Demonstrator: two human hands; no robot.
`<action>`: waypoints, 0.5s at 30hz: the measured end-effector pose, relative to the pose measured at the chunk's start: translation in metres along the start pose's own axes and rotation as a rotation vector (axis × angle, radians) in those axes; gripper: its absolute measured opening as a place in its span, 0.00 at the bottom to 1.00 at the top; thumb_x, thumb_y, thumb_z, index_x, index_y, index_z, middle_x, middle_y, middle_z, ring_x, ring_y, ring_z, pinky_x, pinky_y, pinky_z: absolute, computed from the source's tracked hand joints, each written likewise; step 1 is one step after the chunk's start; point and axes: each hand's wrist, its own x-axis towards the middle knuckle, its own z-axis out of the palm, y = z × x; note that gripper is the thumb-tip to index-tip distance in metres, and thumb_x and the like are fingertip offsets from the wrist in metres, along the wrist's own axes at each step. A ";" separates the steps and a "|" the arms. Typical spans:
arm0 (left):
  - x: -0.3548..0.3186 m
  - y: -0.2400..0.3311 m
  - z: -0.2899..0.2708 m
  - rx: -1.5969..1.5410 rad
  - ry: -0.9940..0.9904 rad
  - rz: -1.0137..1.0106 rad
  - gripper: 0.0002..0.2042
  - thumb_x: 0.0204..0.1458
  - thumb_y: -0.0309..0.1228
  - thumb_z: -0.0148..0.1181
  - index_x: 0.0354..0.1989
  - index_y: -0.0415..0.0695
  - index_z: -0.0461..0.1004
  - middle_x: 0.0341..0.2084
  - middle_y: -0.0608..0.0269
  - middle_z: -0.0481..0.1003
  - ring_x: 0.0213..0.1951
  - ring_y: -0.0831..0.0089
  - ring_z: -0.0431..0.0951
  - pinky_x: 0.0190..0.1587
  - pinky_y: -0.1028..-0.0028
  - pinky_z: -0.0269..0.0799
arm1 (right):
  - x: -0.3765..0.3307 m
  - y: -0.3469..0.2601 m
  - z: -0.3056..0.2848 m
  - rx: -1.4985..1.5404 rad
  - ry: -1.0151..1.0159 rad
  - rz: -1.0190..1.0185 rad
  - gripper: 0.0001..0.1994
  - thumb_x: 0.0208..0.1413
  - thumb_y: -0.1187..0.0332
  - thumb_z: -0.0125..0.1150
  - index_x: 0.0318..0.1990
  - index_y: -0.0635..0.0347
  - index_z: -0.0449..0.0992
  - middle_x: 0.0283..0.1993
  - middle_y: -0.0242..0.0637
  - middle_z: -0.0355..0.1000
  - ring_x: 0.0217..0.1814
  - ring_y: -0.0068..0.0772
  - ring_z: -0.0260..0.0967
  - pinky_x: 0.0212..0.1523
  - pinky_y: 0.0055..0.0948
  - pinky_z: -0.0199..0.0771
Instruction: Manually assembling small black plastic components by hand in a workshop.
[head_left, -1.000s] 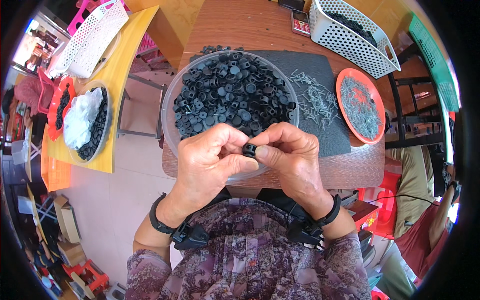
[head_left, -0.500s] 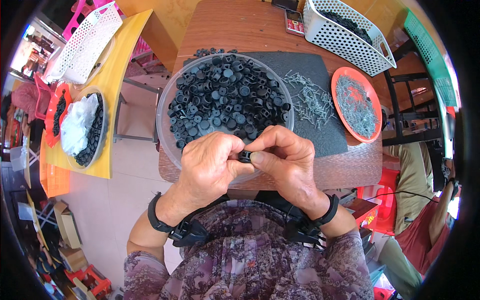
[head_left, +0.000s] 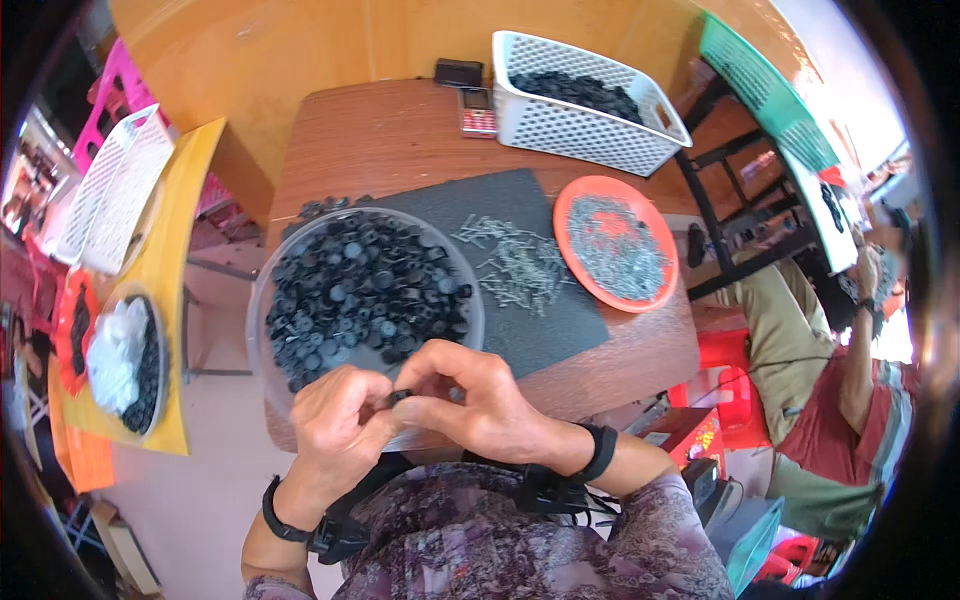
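A small black plastic part (head_left: 400, 396) is pinched between the fingertips of both hands, over the near edge of the tub. My left hand (head_left: 340, 412) grips it from the left with thumb and forefinger. From the right, my right hand (head_left: 468, 402) closes thumb and forefinger on the same part, and the fingers hide much of it. Just beyond the hands, a round clear plastic tub (head_left: 478, 325) holds many similar black parts. Thin metal screws or pins (head_left: 520, 265) lie loose on a dark mat (head_left: 575, 335) to its right.
An orange-red plate (head_left: 668, 280) of metal pins stands on the right. Behind are a white perforated basket (head_left: 590, 146) with black pieces and a phone (head_left: 478, 113). On the left, a yellow table (head_left: 172, 400) bears another tub and basket. A person in a red shirt (head_left: 830, 425) sits at right.
The view has turned, so the table lies lower and further left. Both hands still pinch the small black part, close together at the tub's near edge.
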 end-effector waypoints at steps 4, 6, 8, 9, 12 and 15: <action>0.004 0.014 0.002 -0.165 -0.037 -0.320 0.15 0.36 0.24 0.69 0.32 0.38 0.71 0.24 0.68 0.72 0.25 0.79 0.70 0.29 0.79 0.68 | 0.004 0.000 -0.010 0.124 0.072 -0.041 0.06 0.51 0.73 0.60 0.33 0.66 0.72 0.27 0.30 0.68 0.30 0.16 0.63 0.29 0.20 0.66; 0.004 0.011 -0.003 -0.177 0.000 -0.368 0.20 0.37 0.21 0.66 0.42 0.37 0.70 0.28 0.64 0.73 0.30 0.79 0.71 0.37 0.80 0.68 | 0.013 -0.014 -0.038 -0.059 0.193 -0.059 0.06 0.55 0.71 0.57 0.37 0.65 0.74 0.32 0.30 0.71 0.34 0.19 0.68 0.35 0.19 0.69; 0.002 0.010 -0.013 -0.223 0.111 -0.437 0.17 0.40 0.21 0.64 0.41 0.36 0.71 0.28 0.63 0.73 0.31 0.79 0.71 0.38 0.80 0.68 | 0.031 -0.027 -0.078 -0.387 0.310 -0.190 0.07 0.54 0.71 0.57 0.36 0.65 0.75 0.28 0.29 0.71 0.33 0.18 0.68 0.33 0.18 0.66; -0.002 0.002 -0.020 -0.203 0.147 -0.402 0.15 0.42 0.20 0.63 0.40 0.36 0.71 0.28 0.64 0.73 0.29 0.80 0.71 0.36 0.80 0.68 | 0.041 -0.041 -0.098 -0.400 0.404 -0.102 0.07 0.53 0.71 0.56 0.36 0.64 0.76 0.29 0.28 0.71 0.31 0.16 0.66 0.31 0.15 0.62; -0.008 -0.008 -0.027 -0.201 0.236 -0.423 0.10 0.46 0.20 0.60 0.38 0.35 0.72 0.27 0.65 0.74 0.29 0.82 0.71 0.34 0.81 0.68 | 0.082 -0.051 -0.183 -0.765 0.632 -0.301 0.10 0.51 0.67 0.57 0.32 0.67 0.78 0.26 0.31 0.73 0.28 0.18 0.67 0.30 0.19 0.66; -0.012 -0.016 -0.026 -0.238 0.236 -0.447 0.05 0.47 0.19 0.59 0.33 0.34 0.74 0.26 0.66 0.73 0.28 0.81 0.71 0.33 0.81 0.68 | 0.119 -0.054 -0.263 -0.945 0.815 -0.241 0.14 0.47 0.61 0.59 0.34 0.65 0.78 0.28 0.35 0.75 0.29 0.22 0.70 0.33 0.23 0.68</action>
